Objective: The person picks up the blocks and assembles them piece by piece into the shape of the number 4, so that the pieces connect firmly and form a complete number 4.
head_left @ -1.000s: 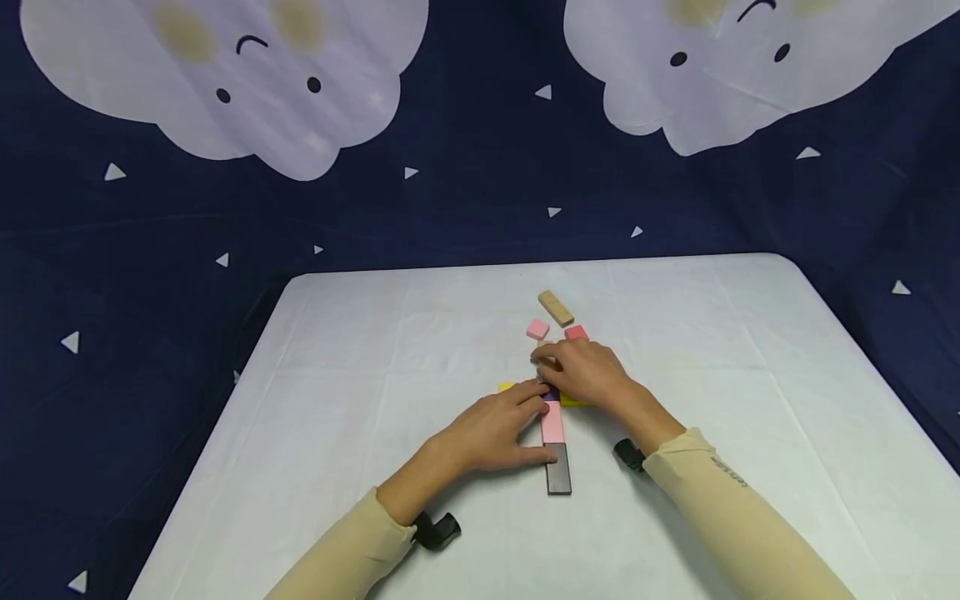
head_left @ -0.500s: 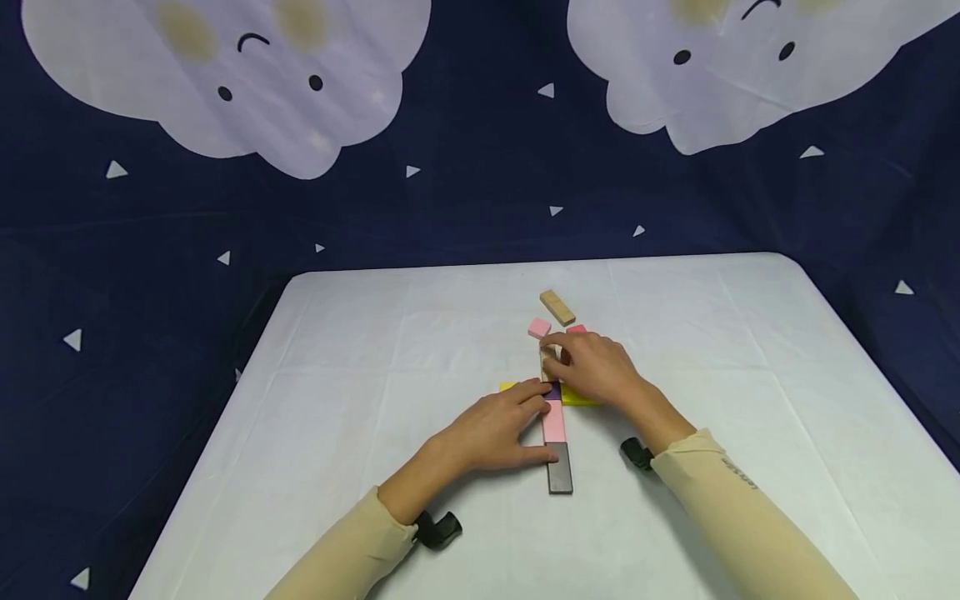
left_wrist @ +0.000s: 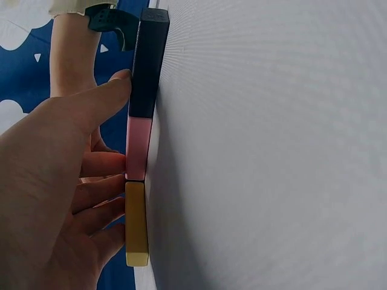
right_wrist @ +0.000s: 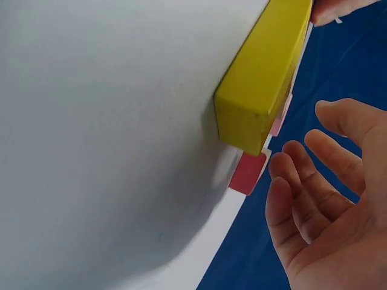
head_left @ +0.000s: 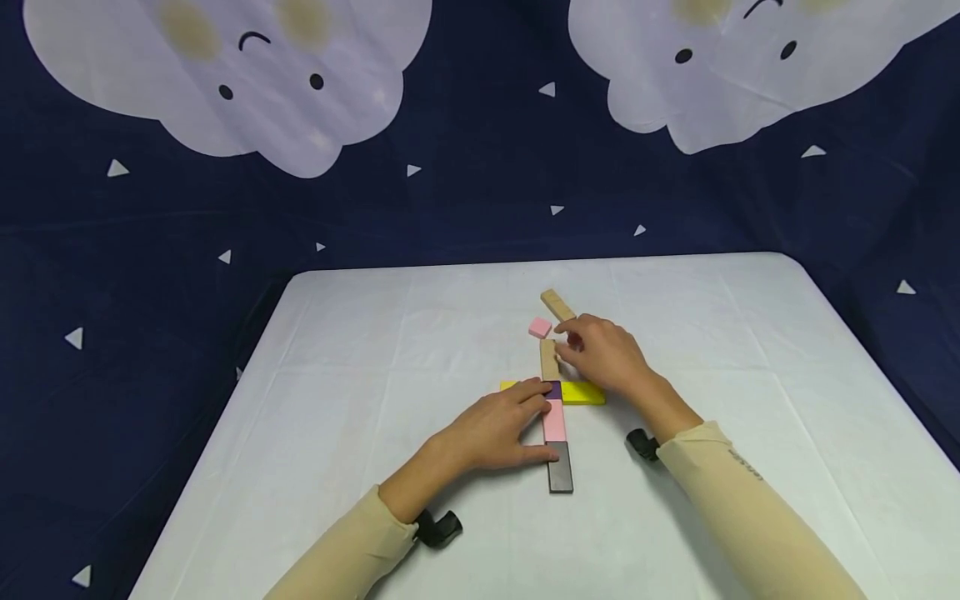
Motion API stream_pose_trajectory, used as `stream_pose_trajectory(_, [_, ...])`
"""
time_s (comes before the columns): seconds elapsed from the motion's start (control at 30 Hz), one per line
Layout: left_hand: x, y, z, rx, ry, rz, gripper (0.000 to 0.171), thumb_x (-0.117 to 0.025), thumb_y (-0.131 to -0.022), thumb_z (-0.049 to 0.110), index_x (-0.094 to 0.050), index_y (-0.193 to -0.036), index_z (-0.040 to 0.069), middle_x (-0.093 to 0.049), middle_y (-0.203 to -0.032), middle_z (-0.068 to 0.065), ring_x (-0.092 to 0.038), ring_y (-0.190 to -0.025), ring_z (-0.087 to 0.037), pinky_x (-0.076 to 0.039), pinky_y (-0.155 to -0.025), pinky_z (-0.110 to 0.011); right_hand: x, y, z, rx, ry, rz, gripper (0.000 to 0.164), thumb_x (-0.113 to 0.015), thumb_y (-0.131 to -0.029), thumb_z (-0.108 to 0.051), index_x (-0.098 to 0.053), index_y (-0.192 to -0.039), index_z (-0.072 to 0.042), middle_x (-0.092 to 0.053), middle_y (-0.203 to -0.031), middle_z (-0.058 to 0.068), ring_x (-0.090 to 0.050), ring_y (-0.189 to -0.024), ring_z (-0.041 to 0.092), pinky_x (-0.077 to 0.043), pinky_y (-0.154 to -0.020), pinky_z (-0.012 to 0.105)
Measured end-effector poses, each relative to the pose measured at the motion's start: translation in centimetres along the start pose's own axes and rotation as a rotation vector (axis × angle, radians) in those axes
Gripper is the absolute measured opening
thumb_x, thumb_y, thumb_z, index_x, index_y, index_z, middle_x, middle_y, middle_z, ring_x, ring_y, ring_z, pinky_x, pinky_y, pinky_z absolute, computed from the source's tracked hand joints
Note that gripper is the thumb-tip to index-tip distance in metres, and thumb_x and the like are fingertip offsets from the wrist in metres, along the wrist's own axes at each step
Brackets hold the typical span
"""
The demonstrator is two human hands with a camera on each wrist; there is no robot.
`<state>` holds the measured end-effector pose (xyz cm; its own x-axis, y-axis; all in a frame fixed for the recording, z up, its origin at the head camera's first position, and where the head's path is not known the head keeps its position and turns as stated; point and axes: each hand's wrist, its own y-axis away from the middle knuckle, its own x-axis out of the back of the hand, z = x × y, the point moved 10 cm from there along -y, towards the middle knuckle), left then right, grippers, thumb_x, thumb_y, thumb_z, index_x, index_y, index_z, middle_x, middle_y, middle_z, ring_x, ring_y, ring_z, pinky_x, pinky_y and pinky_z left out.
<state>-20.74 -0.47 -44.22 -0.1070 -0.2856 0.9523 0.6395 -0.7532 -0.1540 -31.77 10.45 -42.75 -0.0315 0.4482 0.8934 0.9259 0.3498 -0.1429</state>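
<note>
1. Head view: shows a white table with rounded corners (head_left: 375, 325) in front of a dark blue fabric backdrop (head_left: 480, 125), printed with pale clouds (head_left: 288, 125) and small white triangles (head_left: 117, 168).
2. Head view: shows a line of blocks on the table: nearest the person a dark grey rectangular block (head_left: 560, 473), then a pink rectangular block (head_left: 554, 423), a small purple block (head_left: 556, 389) and a pale wooden rectangular block (head_left: 549, 360). Extends crosswise at the purple, on both sides: bright yellow (head_left: 583, 393). Cannot tell whether one piece or two.
3. Head view: finds the left hand (head_left: 491, 429) spread along the line, with fingertips at the purple and pink blocks and thumb on the grey.
4. Head view: finds the right hand (head_left: 603, 354) bent just beyond the yellow, with thumb and forefinger apart beside the wooden block. Lie near there: a small pink square block (head_left: 540, 327) and a second, slanted wooden block (head_left: 557, 303), partly covered by the right hand.
5. Left wrist view: shows grey, pink and yellow edges in sequence, with thumb touching the grey and fingers extended against the others.
6. Right wrist view: shows loosely curved, separated fingers just beside a reddish-pink block (right_wrist: 248, 173), near the yellow end. Cannot tell whether in contact.
</note>
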Motion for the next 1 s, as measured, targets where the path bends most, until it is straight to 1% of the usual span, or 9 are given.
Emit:
stream_pose_trajectory(0.2, [-0.1, 0.1, -0.1, 0.009, 0.005, -0.012, 0.061, -0.064, -0.081, 0.064, -0.061, -0.115, 0.014, -0.042, -0.143, -0.001, -0.038, -0.133, -0.015, -0.042, -0.099, -0.031, 0.4, -0.2, 0.8, -0.015, -0.003, 0.013, 0.03, -0.069, -0.088, -0.026, -0.069, -0.114, -0.013, -0.059, -0.088, 0.002, -0.054, -0.075, 0.019, -0.045, -0.065, 0.037])
stream_pose_trajectory(0.43, [-0.3, 0.1, -0.3, 0.035, 0.007, -0.039, 0.062, -0.06, -0.081, 0.066, -0.059, -0.117, 0.015, -0.04, -0.145, 0.001, -0.034, -0.135, -0.014, -0.039, -0.102, -0.031, 0.9, -0.1, 1.6, -0.054, -0.129, 0.02, 0.031, -0.07, -0.087, -0.025, -0.068, -0.113, -0.009, -0.062, -0.093, 0.005, -0.056, -0.082, 0.023, -0.046, -0.07, 0.039])
stream_pose_trajectory(0.63, [-0.3, 0.1, -0.4, 0.04, -0.002, -0.042, 0.062, -0.06, -0.081, 0.067, -0.059, -0.117, 0.016, -0.04, -0.145, 0.0, -0.035, -0.135, -0.015, -0.039, -0.102, -0.031, 0.7, -0.1, 2.5, -0.063, -0.108, 0.023, 0.029, -0.069, -0.088, -0.025, -0.069, -0.114, -0.012, -0.061, -0.094, 0.003, -0.055, -0.08, 0.021, -0.045, -0.067, 0.037])
stream_pose_trajectory(0.87, [-0.4, 0.0, -0.4, 0.043, -0.008, -0.044, 0.063, -0.059, -0.081, 0.068, -0.059, -0.117, 0.016, -0.04, -0.145, 0.0, -0.035, -0.135, -0.015, -0.04, -0.101, -0.031, 0.7, 0.3, 3.5, -0.085, -0.08, 0.028, 0.031, -0.071, -0.086, -0.022, -0.068, -0.114, -0.008, -0.058, -0.098, 0.007, -0.054, -0.08, 0.022, -0.044, -0.067, 0.038])
stream_pose_trajectory(1.0, [-0.4, 0.0, -0.3, 0.043, -0.007, -0.047, 0.064, -0.059, -0.081, 0.068, -0.059, -0.118, 0.016, -0.04, -0.145, 0.0, -0.036, -0.134, -0.014, -0.04, -0.101, -0.031, 0.6, 0.4, 3.8, -0.094, -0.078, 0.024, 0.031, -0.071, -0.086, -0.023, -0.068, -0.113, -0.009, -0.058, -0.097, 0.006, -0.054, -0.08, 0.022, -0.044, -0.068, 0.038])
